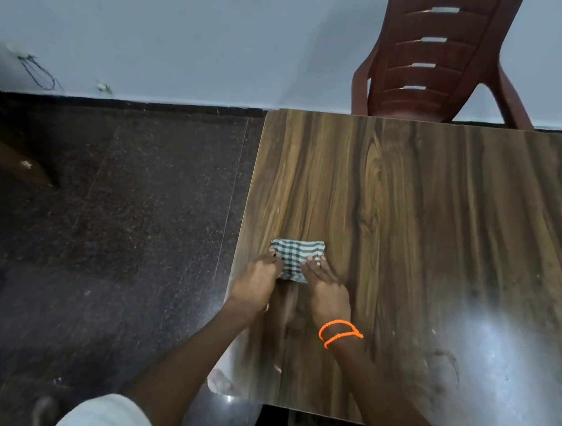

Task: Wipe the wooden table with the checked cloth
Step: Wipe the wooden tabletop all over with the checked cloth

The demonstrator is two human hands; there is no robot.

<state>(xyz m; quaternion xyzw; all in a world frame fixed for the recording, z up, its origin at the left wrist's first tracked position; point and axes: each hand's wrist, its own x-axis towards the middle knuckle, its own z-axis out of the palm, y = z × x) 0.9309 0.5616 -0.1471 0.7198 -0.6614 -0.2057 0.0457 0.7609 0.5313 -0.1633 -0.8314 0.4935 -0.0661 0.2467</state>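
A small folded green-and-white checked cloth (296, 254) lies on the wooden table (424, 207), close to its left edge. My left hand (257, 278) rests on the cloth's left near corner with its fingers laid flat. On the right near part of the cloth presses my right hand (326, 283), fingers straight, with an orange beaded band on the wrist. Both hands cover the cloth's near edge.
A dark red plastic chair (440, 57) stands at the table's far edge against a pale wall. Dark speckled floor (121, 217) lies left of the table. A brown furniture leg (14, 161) juts in at far left. The table's right part shows glare.
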